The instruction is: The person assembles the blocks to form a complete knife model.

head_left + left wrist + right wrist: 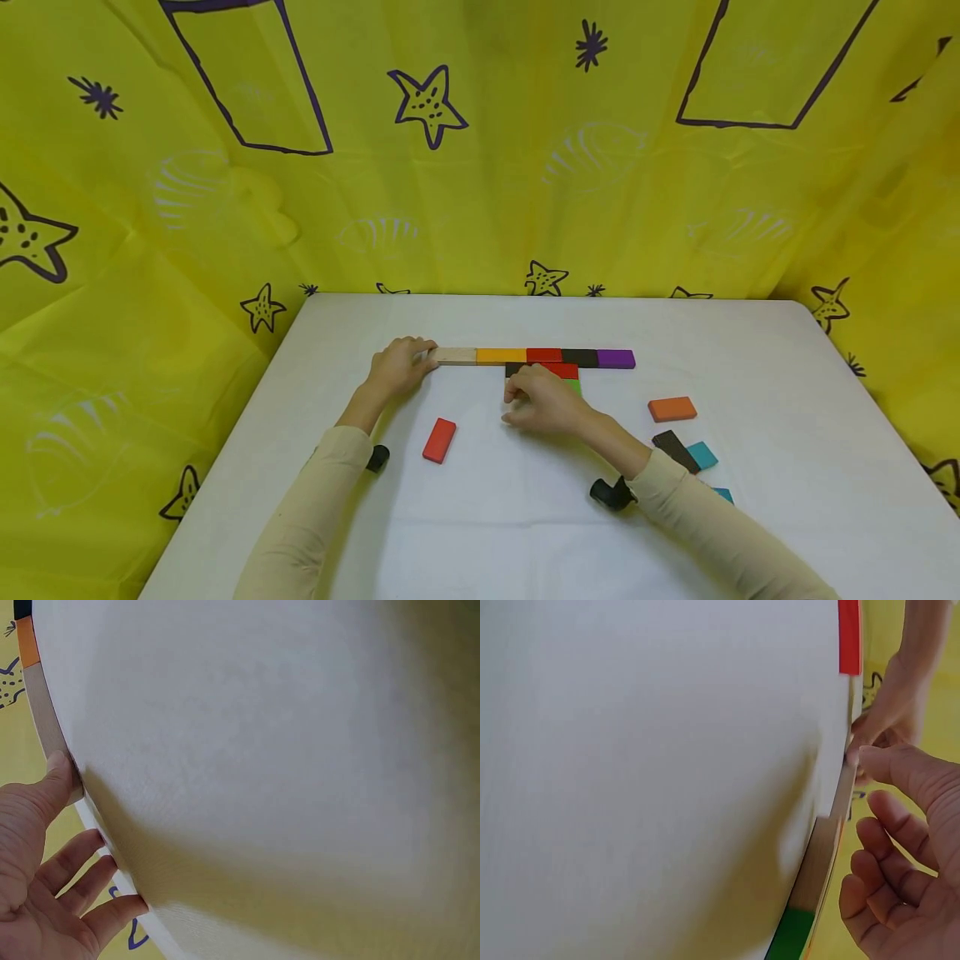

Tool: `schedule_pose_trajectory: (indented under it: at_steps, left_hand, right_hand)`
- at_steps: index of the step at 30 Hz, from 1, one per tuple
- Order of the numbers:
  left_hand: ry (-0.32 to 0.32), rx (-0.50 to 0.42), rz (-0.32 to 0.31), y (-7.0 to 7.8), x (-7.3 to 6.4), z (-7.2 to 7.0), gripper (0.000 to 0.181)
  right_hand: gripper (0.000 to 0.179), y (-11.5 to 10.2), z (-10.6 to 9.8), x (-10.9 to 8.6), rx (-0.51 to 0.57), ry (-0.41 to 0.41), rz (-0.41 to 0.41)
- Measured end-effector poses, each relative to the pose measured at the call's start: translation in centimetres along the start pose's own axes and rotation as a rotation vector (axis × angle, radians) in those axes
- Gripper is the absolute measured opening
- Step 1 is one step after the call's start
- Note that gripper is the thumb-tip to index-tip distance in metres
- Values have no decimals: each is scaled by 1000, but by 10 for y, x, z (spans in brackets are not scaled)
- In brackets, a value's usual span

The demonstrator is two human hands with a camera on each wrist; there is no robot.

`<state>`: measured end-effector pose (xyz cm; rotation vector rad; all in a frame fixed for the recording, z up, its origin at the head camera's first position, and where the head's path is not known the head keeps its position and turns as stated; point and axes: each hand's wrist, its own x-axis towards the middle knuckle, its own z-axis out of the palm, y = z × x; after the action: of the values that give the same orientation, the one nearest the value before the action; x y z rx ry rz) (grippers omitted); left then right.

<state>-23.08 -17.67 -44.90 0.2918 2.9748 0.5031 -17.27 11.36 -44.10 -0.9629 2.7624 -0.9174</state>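
Note:
A row of flat blocks crosses the table in the head view: plain wood (pixel 457 357), yellow-orange (pixel 501 356), red (pixel 543 355), black (pixel 580 357) and purple (pixel 616 359). My left hand (pixel 397 367) pinches the left end of the plain wood block, thumb on its near side in the left wrist view. Against the row's near side lie a black block (pixel 513 369), a red block (pixel 564 371) and a green block (pixel 576 387). Over these hovers my right hand (pixel 547 404), fingers loosely curled around nothing. It partly hides them; a wood block (pixel 814 870) shows beside the green one in the right wrist view.
A loose red block (pixel 439 440) lies between the forearms. On the right are an orange block (pixel 672 409), a dark block (pixel 676 452), a blue block (pixel 702 455) and another blue piece (pixel 724 494) partly behind the right sleeve. A yellow curtain (pixel 480 208) borders the table.

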Motion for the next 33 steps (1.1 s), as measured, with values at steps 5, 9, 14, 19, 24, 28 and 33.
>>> schedule_pose_trajectory:
  at_steps: [5, 9, 14, 19, 24, 28, 33]
  left_hand:
    - [7, 0, 8, 0, -1, 0, 38]
    - [12, 1, 12, 0, -1, 0, 37]
    - [12, -4, 13, 0, -1, -1, 36]
    - [16, 2, 19, -1, 0, 0, 36]
    - [14, -6, 18, -2, -1, 1, 37]
    - [18, -12, 25, -2, -1, 1, 36]
    - [26, -11, 30, -3, -1, 2, 36]
  right_hand:
    - [18, -15, 12, 0, 21, -48, -69]
    - [19, -25, 20, 2, 54, -79, -107]
    - [22, -36, 28, 5, 95, -112, -132]
    - [27, -44, 36, 10, 133, -156, -168]
    - [30, -50, 43, 14, 144, -194, -255]
    - [33, -54, 47, 16, 151, -220, -301]
    - [35, -55, 51, 20, 139, -221, -367]
